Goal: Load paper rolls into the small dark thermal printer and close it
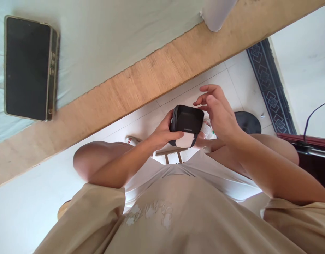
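Observation:
A small black box-like device (188, 121) with a white patch on its near side is held above my lap. My left hand (162, 133) grips it from the left, thumb across the white patch. My right hand (218, 111) hovers at the device's right side with fingers spread and slightly curled, fingertips close to its top edge; I cannot tell whether they touch it. I am seated, and my knees and white shorts lie below the device.
A wooden table edge (141, 88) runs diagonally above my hands, covered by a pale cloth (112, 31). A dark phone (28, 68) lies on the cloth at left. White floor tiles, a dark round object (248, 121) and a patterned border (271, 84) are beyond.

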